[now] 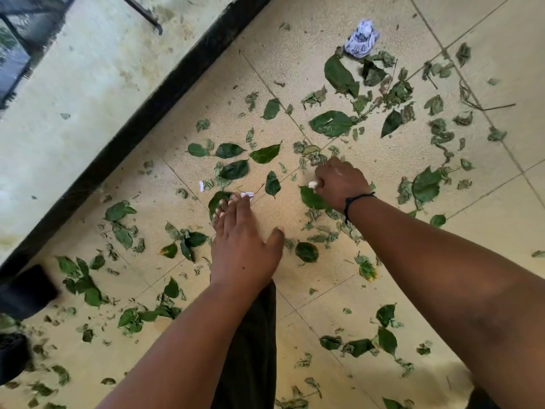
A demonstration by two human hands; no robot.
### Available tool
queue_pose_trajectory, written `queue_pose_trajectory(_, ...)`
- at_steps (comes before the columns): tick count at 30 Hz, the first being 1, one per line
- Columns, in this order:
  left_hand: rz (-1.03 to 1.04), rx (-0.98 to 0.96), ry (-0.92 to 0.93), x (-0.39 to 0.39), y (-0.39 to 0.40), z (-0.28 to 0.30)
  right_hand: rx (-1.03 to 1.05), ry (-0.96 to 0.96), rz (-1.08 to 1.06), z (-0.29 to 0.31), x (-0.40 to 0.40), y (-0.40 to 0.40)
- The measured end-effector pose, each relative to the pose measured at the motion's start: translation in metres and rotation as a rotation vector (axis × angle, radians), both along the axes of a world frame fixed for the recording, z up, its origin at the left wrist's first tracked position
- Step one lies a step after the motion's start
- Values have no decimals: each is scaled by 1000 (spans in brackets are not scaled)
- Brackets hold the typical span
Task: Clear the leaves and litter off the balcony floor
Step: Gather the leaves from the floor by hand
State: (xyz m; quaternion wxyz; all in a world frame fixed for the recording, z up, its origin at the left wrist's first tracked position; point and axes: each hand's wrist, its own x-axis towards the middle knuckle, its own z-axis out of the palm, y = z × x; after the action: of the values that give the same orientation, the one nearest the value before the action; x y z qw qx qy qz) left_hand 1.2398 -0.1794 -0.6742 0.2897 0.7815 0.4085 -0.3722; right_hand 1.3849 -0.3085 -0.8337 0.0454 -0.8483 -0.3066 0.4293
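Observation:
Green leaves, whole ones such as a large leaf (331, 123) and many torn bits, lie scattered over the pale tiled balcony floor (339, 13). A crumpled white and blue paper (361, 38) lies at the far right. My right hand (339, 181) is down at the floor with its fingers curled, pinching a small white scrap (312, 183) just above a leaf (312, 199). My left hand (241, 240) reaches forward with straight fingers and holds nothing. Its fingertips are next to a small white and blue scrap (248, 195). Another white scrap (201, 185) lies to the left.
A black skirting strip (147, 113) runs diagonally along the floor's left edge, with a pale stained wall (73, 98) behind it. Under my left hand are my bare foot (218, 215) and dark trouser leg (247, 335). Dark objects (26, 290) stand at the lower left.

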Motion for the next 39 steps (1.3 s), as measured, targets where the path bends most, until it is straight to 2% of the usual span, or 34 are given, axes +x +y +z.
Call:
queue_pose_trajectory(3,8,95,99,0,29,-44,84,117,-35,8,-5,0)
queue_pose_trajectory(6,-217,168,183,-3,49,-95,159,134,-112,13,-6,-2)
queue_pose_trajectory(10,-367,236,140,-14,54,-137,165,130,-212,13,0,-6)
queue_pose_trajectory(19,-530,424,140,-11,61,-166,189,115,-260,-1,11,-5)
queue_pose_trajectory(24,-634,378,125,4,73,-177,212,86,-251,-1,22,2)
queue_pose_trajectory(28,-527,355,-13,4,75,-174,228,61,-336,3,31,3)
queue_pose_trajectory(31,-305,263,-266,13,69,-168,216,14,-431,9,52,4)
queue_pose_trajectory(34,-218,209,-488,29,58,-162,184,-83,-476,8,90,6)
queue_pose_trajectory(39,-34,101,-591,64,53,-154,167,-355,-392,-1,160,21)
